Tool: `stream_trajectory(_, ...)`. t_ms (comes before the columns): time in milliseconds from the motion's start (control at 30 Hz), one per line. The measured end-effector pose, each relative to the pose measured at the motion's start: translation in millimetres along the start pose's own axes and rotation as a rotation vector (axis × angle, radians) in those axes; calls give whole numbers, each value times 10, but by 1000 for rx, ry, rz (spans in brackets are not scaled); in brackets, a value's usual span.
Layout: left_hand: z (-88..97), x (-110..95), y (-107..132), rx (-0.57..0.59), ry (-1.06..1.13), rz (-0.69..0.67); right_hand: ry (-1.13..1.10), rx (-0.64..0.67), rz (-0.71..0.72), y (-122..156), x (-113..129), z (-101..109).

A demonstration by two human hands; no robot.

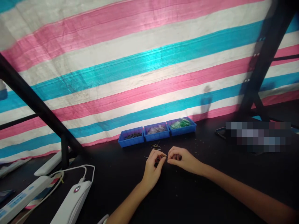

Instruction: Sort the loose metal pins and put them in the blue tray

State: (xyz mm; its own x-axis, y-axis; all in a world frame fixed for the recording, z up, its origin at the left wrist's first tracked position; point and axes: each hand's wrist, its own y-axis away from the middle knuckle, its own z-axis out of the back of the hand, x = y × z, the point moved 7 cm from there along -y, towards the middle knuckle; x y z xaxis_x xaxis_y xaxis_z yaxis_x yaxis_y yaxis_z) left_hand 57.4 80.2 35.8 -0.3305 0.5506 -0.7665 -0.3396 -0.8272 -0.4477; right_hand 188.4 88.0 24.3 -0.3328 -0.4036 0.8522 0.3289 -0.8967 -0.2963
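My left hand [151, 166] is closed in a pinch just above the dark table, with its thumb and forefinger together. My right hand [183, 159] pinches the same way close beside it, the fingertips of both almost meeting. Whatever they hold is thin and too small to make out. Beyond my left hand lies a small loose pile of thin metal pins [155, 145]. Three blue bins stand behind: the left bin [132, 142] holds dark thin pins, the middle bin [157, 136] clear plastic pieces or bags, the right bin [184, 130] green pieces in clear plastic.
To my left are a white power strip [25, 194], a white box-like device [71, 202] and white cables [67, 169]. A dark-edged object [220, 133], partly pixelated, lies at right. Black frame legs [44, 113] rise before a striped tarp [130, 71].
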Motion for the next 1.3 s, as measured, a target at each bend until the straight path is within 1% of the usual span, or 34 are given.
stream_trajectory(33, -4, -5, 1, 7, 1, -5, -11, 38, 0, 8, 4, -31)
stream_trajectory(100, 7, -14, 1, -2, 0, -9, -21, 53, -3, 16, 8, -45)
stream_trajectory(233, 40, -16, -1, -29, -17, -20, -16, -34, -16, -2, -7, 30)
stream_trajectory(367, 34, -20, 11, -3, -94, -44, -77, -95, -84, -18, -48, 44)
stream_trajectory(500, 71, -68, 44, 43, -267, -76, -142, -122, -113, -21, -44, 15)
stream_trajectory(633, 124, -122, 75, 134, -527, -171, -213, -212, -138, -29, -73, 92)
stream_trajectory(700, 147, -85, 76, 162, -637, -188, -212, -264, -163, -27, -111, 151)
stream_trajectory(800, 163, 15, 61, 174, -719, -178, -193, -311, -189, -14, -151, 202)
stream_trajectory(900, 145, 90, 47, 195, -731, -172, -206, -338, -200, 11, -161, 199)
stream_trajectory(967, 134, 100, 45, 197, -714, -177, -214, -332, -208, 27, -154, 168)
stream_trajectory(1133, 113, 43, 59, 170, -647, -188, -240, -284, -193, 49, -78, 99)
stream_trajectory(1300, 91, 15, 61, 177, -656, -152, -255, -291, -185, 65, -28, 123)
